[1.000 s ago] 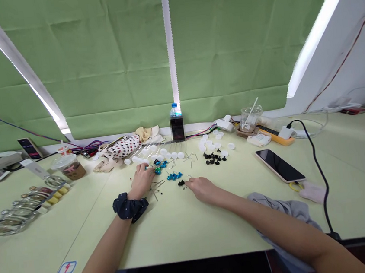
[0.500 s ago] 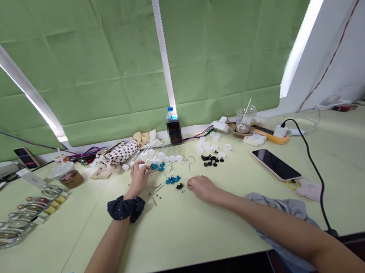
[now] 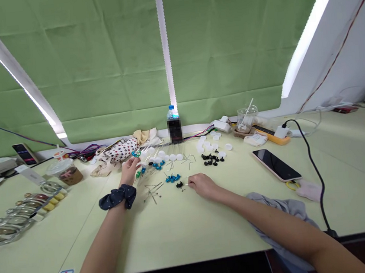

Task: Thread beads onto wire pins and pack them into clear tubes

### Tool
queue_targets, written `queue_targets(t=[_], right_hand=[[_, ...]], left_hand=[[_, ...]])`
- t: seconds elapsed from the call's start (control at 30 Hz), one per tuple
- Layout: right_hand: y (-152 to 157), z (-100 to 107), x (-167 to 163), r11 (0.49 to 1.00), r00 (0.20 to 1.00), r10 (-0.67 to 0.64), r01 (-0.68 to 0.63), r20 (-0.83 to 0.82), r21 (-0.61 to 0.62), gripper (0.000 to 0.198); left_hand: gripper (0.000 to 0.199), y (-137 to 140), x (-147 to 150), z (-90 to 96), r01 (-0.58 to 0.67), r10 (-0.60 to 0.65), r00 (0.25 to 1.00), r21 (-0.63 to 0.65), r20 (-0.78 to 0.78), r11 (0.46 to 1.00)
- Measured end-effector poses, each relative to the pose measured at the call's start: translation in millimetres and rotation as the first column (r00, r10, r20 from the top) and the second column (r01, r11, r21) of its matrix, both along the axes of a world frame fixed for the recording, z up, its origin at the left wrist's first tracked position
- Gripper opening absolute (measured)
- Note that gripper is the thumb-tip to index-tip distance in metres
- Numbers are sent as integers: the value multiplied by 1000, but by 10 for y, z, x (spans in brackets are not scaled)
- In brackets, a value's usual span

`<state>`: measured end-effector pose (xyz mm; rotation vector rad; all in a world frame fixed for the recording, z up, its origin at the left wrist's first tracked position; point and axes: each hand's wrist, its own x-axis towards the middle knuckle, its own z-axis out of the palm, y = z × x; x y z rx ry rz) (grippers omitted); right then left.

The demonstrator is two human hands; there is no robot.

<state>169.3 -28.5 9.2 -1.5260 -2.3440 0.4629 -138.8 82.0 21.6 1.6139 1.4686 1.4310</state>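
My left hand (image 3: 129, 171) is raised at the left of the small parts, its fingers pinched on a small blue-green piece (image 3: 135, 154). Just right of that hand lie green and blue pieces (image 3: 143, 170). A bit nearer the middle is a cluster of blue pieces (image 3: 173, 178). My right hand (image 3: 204, 186) rests on the table with thumb and finger closed on a thin metal pin, its tip pointing left. Beside that tip sits a small black piece (image 3: 179, 184). Loose metal pins (image 3: 153, 191) lie in front of my left hand.
White round caps (image 3: 204, 143) and black knobs (image 3: 211, 159) lie behind my right hand. A bottle (image 3: 174, 128) stands at the back. On the right are a phone (image 3: 277, 165) and a black cable (image 3: 315, 170); on the left, a drink cup (image 3: 70, 172) and printed cloth (image 3: 122, 150).
My left hand has moved left and away from me, lifting a blue-green piece and uncovering green and blue pieces. The right hand has hardly moved.
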Motion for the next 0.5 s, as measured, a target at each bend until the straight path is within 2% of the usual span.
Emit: queue_targets(t=[0.13, 0.27, 0.4, 0.5], right_hand=[[7, 9, 6, 1000, 1000, -3, 3, -13, -10, 21], [8, 14, 2, 1000, 1000, -3, 3, -10, -30, 20], [7, 21, 0, 1000, 1000, -1, 0, -11, -31, 20], [8, 23, 3, 1000, 1000, 3, -4, -10, -23, 20]], left_hand=[[35, 15, -150, 27, -14, 3, 988, -69, -156, 998], [25, -39, -200, 100, -31, -4, 944, -102, -329, 994], [21, -74, -149, 163, 41, -107, 903, -164, -416, 986], [19, -70, -107, 199, 77, -190, 824, -227, -534, 971]])
